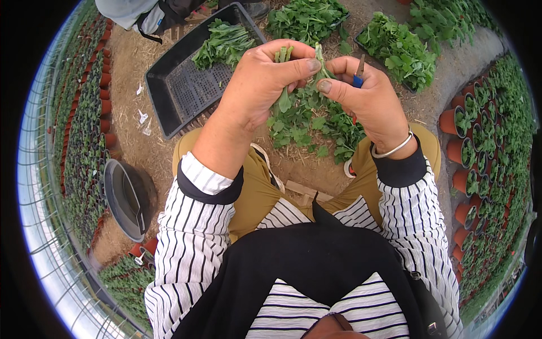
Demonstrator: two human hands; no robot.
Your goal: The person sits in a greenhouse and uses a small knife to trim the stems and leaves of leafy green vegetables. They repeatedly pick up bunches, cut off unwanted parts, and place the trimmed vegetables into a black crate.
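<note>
My left hand holds several leafy green cuttings, their pale cut stem ends pointing up past the thumb. Both thumbs and fingertips meet at another stem, just right of that bunch. My right hand pinches this stem from the right and also keeps a small knife with a blue part against the fingers, blade upward. A red part shows under the palm. Below the hands, between the knees, lies a heap of leafy cuttings on the straw-strewn ground.
A black perforated crate holding bundled cuttings lies front left. Leafy greens fill trays ahead. A dark bucket stands left. Rows of potted plants line both sides. Part of another person shows at the top left.
</note>
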